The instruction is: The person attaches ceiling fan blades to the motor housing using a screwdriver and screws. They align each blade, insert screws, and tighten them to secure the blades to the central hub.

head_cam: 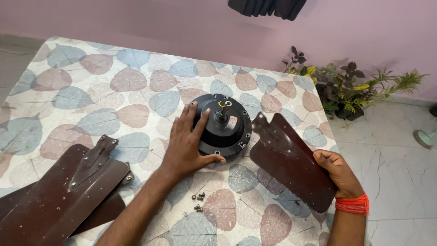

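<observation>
Lower left of frame: two brown fan blades stacked on the leaf-print table, out of the way. Centre: left hand spread flat, fingers apart, on the black fan motor, likely steadying it. Below: loose screws. Right: right hand clamped on a third blade, bracket end toward the motor. Upper right: potted plants, well apart.
</observation>
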